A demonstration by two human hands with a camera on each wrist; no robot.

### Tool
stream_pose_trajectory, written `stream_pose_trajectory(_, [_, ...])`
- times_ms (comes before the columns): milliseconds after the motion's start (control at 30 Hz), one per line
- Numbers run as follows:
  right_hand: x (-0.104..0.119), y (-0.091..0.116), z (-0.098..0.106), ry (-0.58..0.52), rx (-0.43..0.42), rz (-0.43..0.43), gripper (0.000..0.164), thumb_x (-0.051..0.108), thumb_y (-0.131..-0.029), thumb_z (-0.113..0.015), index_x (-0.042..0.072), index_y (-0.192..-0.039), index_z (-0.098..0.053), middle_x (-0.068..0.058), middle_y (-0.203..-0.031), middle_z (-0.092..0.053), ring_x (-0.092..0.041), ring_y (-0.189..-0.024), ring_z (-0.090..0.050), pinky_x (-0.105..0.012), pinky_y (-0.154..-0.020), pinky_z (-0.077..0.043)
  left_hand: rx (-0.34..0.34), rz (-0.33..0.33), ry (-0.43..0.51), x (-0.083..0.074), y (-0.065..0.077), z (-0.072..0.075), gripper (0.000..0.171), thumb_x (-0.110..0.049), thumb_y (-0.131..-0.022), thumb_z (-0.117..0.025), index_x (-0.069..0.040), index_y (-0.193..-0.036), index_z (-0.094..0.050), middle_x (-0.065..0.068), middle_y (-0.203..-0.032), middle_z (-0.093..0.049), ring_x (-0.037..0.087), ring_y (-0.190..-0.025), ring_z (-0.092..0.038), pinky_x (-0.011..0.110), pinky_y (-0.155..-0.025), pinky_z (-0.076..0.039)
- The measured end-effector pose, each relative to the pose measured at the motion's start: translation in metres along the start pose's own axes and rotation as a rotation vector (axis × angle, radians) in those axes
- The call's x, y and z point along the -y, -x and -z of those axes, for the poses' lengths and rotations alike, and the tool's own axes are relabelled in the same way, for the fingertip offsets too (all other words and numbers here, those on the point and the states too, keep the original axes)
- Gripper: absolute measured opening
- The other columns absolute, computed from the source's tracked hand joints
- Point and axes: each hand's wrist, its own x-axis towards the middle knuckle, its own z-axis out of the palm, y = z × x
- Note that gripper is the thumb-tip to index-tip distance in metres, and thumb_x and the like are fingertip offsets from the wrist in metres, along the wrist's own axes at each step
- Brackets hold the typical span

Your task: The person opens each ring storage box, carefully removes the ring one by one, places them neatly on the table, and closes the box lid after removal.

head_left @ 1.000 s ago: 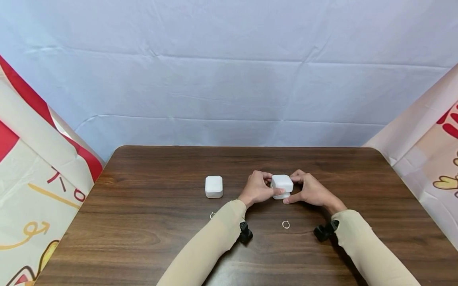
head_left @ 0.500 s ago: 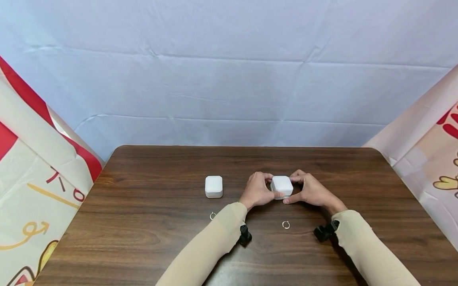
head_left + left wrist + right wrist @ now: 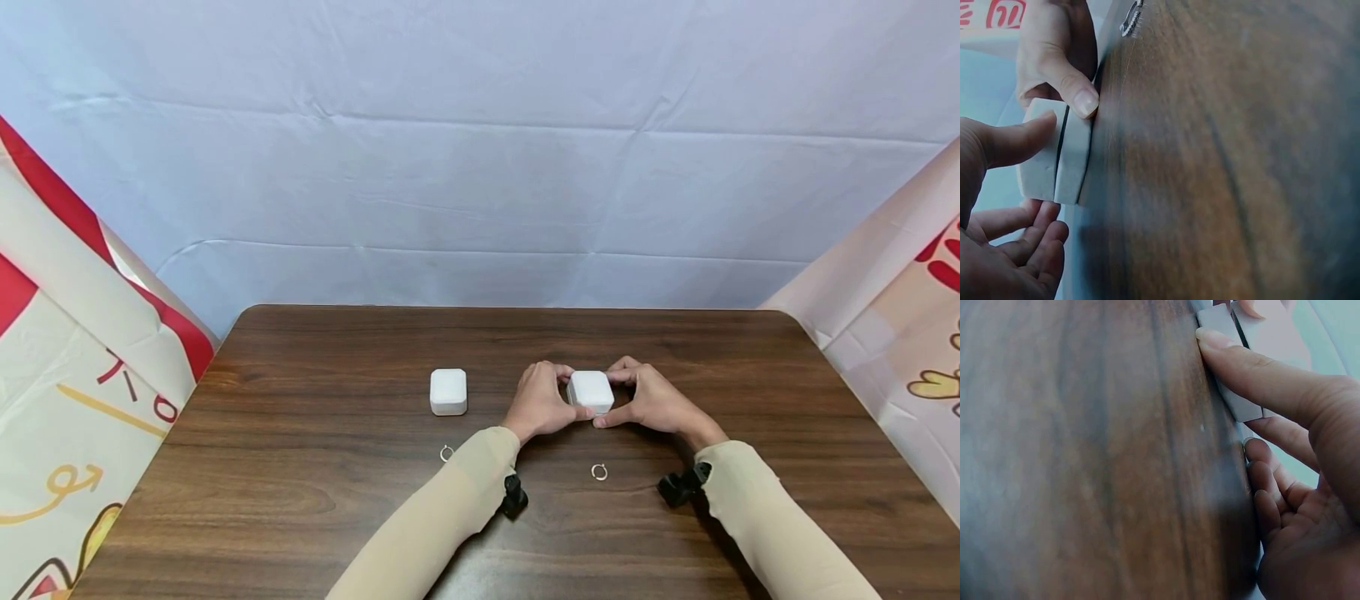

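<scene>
A small white jewelry box (image 3: pixel 590 388) stands on the table between both hands. In the left wrist view a thin dark seam runs between its lid (image 3: pixel 1042 153) and its base (image 3: pixel 1075 156). My left hand (image 3: pixel 542 402) holds the lid, thumb on the near side and fingers behind. From the right, my right hand (image 3: pixel 658 402) grips the base; its thumb (image 3: pixel 1254 369) lies along the near side in the right wrist view. The inside of the box is hidden. Nearer to me lies a small silvery ring-shaped piece (image 3: pixel 599 472) with a gap in its loop.
Left of the hands sits a second white box (image 3: pixel 448 392), closed. A similar small ring-shaped piece (image 3: pixel 446 452) lies beside my left sleeve (image 3: pixel 450 500), partly covered. The wooden table (image 3: pixel 337 375) ends at a pale cloth backdrop (image 3: pixel 480 208).
The lid in my left hand has come down onto the base, and the gap between them has narrowed to a thin seam. My right hand stays in place.
</scene>
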Motion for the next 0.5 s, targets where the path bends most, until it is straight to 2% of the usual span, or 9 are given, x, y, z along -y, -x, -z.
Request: stream_pose_trajectory(500, [-0.0012,0.0001,0.0004,0.008,0.000,0.008,0.059,0.029,-0.067,-0.097,0.007,-0.118,-0.076,-0.005,-0.109,-0.058,-0.023,-0.103,-0.053,-0.034,-0.092,-0.040,-0.005,-0.003,-0.007,-0.0009,0.0013,-0.0004,0.046,-0.027,-0.074,-0.093,-0.009,-0.113,-0.075,-0.001,-0.098,-0.066,0.014,-0.095,-0.057,0.028,-0.088,-0.044])
